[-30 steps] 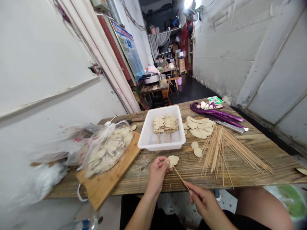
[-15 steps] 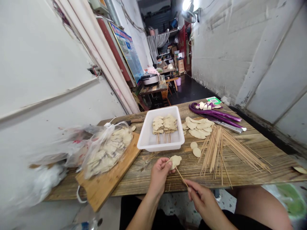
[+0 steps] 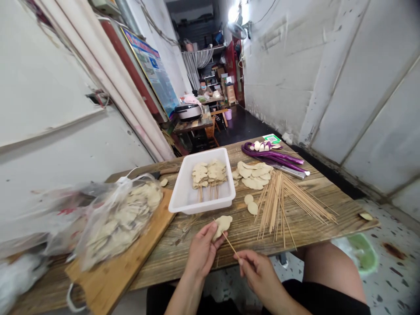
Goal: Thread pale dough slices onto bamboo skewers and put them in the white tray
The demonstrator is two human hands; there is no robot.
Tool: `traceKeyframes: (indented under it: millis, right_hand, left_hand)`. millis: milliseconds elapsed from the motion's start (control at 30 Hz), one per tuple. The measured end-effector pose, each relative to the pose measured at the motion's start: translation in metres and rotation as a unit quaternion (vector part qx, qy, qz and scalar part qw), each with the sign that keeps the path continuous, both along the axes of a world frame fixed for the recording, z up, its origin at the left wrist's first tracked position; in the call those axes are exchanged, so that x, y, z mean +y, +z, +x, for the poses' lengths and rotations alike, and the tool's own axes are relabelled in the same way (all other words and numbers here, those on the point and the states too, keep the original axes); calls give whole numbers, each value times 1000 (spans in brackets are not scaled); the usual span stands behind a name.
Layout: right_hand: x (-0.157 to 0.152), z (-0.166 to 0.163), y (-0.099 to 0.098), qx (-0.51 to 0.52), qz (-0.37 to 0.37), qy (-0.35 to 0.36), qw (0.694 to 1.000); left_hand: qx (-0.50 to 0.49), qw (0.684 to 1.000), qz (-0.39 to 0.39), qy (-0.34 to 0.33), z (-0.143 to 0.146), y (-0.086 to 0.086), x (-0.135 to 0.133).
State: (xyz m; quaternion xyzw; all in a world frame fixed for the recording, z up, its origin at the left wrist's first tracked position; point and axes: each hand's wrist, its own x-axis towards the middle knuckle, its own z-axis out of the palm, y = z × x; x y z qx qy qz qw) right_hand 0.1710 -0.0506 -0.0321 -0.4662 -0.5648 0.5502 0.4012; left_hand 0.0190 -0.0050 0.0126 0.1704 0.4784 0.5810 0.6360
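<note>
The left hand point(image 3: 202, 247) pinches the pale slices point(image 3: 224, 223) between thumb and fingers, while the right hand point(image 3: 257, 267) grips the lower end of the thin skewer point(image 3: 231, 246) running into them; the slices sit over the table point(image 3: 160, 262) near its front edge, before the white tray point(image 3: 202, 207); they look light, soft and easily torn, so a flat, gentle pinch suits them; the stiffer stick is best held by its bare end. Since the earlier frame, the view has swung rightward; both holds remain.
</note>
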Motion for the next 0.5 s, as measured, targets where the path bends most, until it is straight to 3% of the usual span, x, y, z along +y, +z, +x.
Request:
traceKeyframes:
  millis: [500]
  right_hand:
    - [-1, 15, 17, 109, -52, -73, 990]
  left_hand:
    - [64, 991, 41, -109, 58, 1, -29]
